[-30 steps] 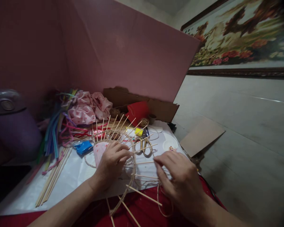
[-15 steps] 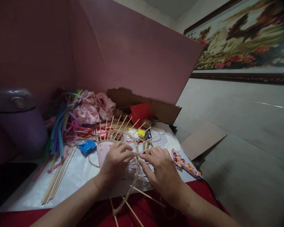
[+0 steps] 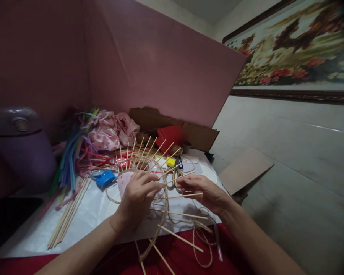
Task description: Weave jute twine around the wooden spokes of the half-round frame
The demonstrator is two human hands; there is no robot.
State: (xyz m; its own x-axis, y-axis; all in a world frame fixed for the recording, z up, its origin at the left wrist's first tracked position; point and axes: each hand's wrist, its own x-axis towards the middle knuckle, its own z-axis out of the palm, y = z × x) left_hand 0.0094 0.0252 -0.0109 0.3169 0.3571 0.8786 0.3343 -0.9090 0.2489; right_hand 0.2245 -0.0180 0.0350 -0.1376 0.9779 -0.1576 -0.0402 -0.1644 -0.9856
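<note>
A ring of twine [image 3: 166, 200] with thin wooden sticks [image 3: 186, 215] fanning out from it is in the middle of the scene, at the near side of the bench, its nearest part in front of a red cloth [image 3: 80, 266]. The left hand [image 3: 138, 194] reaches across it, the grip clamped on the ring's right side between thumb and fingers. The right hand [image 3: 205, 191] is just to the right, beside the sticks, its fingers curled close together; whether this grip pinches a strand, I cannot tell. Loose twine [image 3: 203, 228] trails in loops below the right hand. Spotted pink fabric [image 3: 125, 181] shows just beyond the left hand. Gold-handled scissors [image 3: 173, 179] lie beyond the ring at its right, with a yellow item [image 3: 170, 162] near them. Left of the ring is a blue packet [image 3: 104, 178], and farther left a bundle of loose sticks [image 3: 68, 214] lies on the white sheet [image 3: 94, 217] covering the bench. Bright fuzzy strips [image 3: 67, 162] and crumpled pink cloth [image 3: 104, 135] are heaped at the far left, a red piece [image 3: 170, 137] stands before torn cardboard [image 3: 200, 135] at the far side, and a purple container [image 3: 25, 160] is at the left edge.
</note>
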